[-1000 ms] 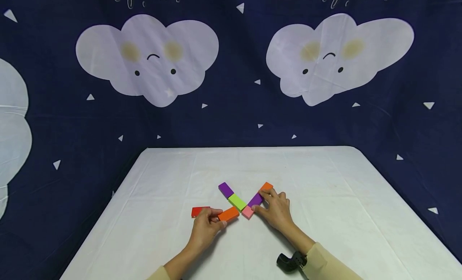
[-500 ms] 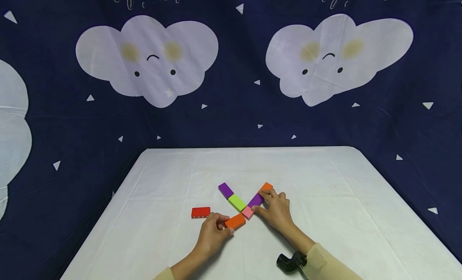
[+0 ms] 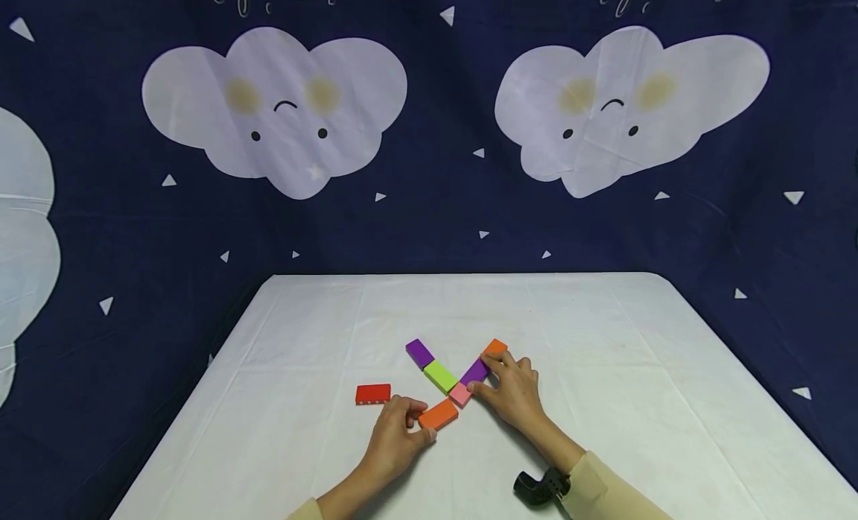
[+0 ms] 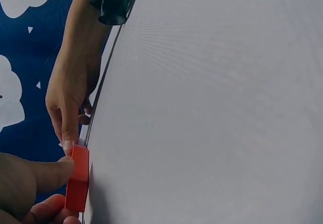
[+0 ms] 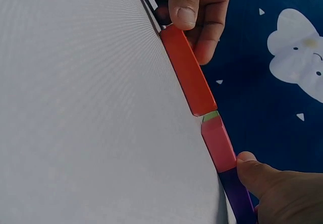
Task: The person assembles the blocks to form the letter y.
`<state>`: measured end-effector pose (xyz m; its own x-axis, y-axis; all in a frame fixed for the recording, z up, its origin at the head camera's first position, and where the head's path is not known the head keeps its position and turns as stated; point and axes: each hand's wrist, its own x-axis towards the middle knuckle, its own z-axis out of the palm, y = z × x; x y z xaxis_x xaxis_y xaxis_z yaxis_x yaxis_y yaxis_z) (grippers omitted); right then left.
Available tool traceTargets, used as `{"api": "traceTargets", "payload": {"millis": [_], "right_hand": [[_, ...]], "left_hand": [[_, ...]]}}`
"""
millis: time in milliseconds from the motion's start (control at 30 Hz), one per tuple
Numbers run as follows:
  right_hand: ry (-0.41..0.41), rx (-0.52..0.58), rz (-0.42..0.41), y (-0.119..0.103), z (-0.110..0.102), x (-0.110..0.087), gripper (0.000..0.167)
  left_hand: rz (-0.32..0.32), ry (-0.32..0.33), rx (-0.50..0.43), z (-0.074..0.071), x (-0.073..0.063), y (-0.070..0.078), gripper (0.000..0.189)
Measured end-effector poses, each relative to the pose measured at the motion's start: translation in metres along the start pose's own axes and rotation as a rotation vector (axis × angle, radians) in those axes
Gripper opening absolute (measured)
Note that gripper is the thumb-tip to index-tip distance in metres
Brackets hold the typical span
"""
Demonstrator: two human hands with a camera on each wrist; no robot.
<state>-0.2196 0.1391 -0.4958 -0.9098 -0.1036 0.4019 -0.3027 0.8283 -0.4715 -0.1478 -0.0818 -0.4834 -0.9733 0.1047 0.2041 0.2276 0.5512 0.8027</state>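
Note:
My left hand [image 3: 394,438] pinches one end of an orange block [image 3: 439,414], thumb on the near side and fingers on the far side. The block's other end lies close to a pink block [image 3: 460,394], at the bottom of a V-shaped row on the white table. My right hand [image 3: 515,390] holds a purple block [image 3: 475,371] in the row's right arm, its thumb at the joint with the pink block, as the right wrist view shows. Its index finger reaches the upper end, beside another orange block [image 3: 495,346]. The left wrist view shows my left thumb [image 4: 53,174] against the orange block.
The left arm of the V has a green block [image 3: 440,376] and a second purple block [image 3: 419,353]. A red block [image 3: 372,394] lies apart, left of the left hand. Behind the white table [image 3: 570,311] hangs a dark blue cloth [image 3: 442,132] with clouds.
My left hand has moved right and nearer to me with the orange block, bringing it below the pink block and uncovering the red one. The right hand stays in place.

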Motion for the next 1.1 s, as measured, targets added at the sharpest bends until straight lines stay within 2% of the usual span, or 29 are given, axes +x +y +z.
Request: {"api": "traceTargets", "payload": {"millis": [200,433,533,767,1100], "right_hand": [[0.001,-0.003,-0.003,0.0,0.0,0.0,0.06],[0.003,0.004,-0.002,-0.001,-0.001,0.0,0.059],[-0.001,0.005,0.0,-0.001,0.0,-0.001,0.06],[-0.003,0.007,0.0,-0.001,0.0,-0.002,0.059],[-0.003,0.001,-0.001,-0.001,0.0,-0.001,0.059]], "left_hand": [[-0.015,-0.027,-0.038,-0.003,0.0,-0.002,0.043],[0.029,-0.072,-0.014,-0.011,0.004,-0.005,0.039],[0.051,-0.105,-0.003,-0.014,0.007,-0.008,0.037],[0.055,-0.207,-0.028,-0.019,0.015,-0.012,0.037],[0.073,-0.263,-0.017,-0.02,0.018,-0.014,0.038]]}}
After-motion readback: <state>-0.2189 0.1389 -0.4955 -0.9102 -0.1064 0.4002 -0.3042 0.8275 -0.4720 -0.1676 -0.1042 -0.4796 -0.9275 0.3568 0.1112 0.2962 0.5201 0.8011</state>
